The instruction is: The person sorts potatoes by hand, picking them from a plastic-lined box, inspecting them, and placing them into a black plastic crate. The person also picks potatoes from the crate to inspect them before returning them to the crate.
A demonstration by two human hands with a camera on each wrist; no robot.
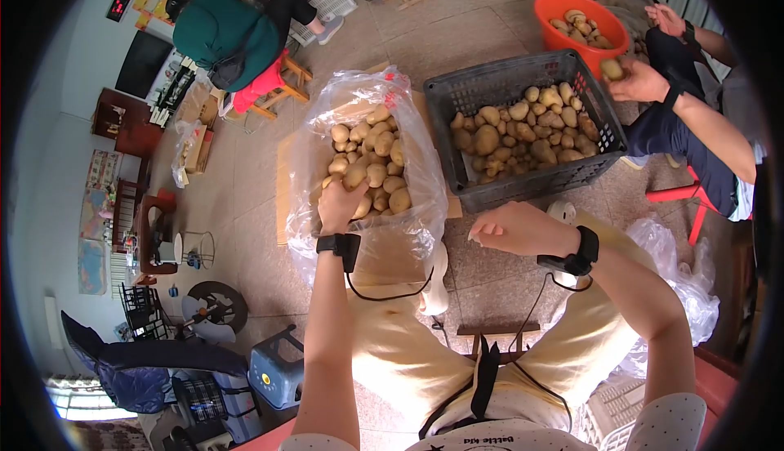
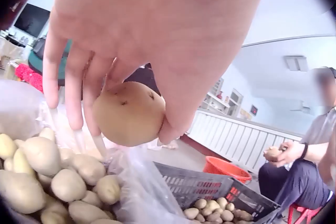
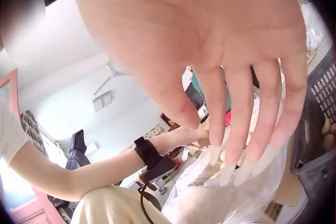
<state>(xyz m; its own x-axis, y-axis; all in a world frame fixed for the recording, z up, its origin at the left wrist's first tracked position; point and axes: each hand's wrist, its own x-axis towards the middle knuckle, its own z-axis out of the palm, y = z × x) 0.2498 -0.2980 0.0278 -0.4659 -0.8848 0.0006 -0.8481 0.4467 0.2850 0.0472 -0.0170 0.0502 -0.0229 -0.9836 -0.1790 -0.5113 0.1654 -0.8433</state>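
Note:
In the left wrist view my left hand (image 2: 152, 29) holds a round potato (image 2: 129, 113) between thumb and fingers. The head view places this hand (image 1: 341, 206) at the near end of a clear plastic bag (image 1: 425, 185) full of potatoes (image 1: 380, 142). My right hand (image 1: 523, 229) hovers near the front side of a black crate (image 1: 531, 189), holding nothing. Its fingers (image 3: 239, 113) are loosely extended in the right wrist view. Inside the crate lies a heap of potatoes (image 1: 523, 128) of mixed sizes.
On the right a seated person (image 1: 719, 124) holds a potato beside an orange basket (image 1: 549, 22) of potatoes. Another person (image 1: 220, 38) sits on a stool at the back left. Cardboard (image 1: 284, 198) lies under the bag. A blue stool (image 1: 278, 369) stands at lower left.

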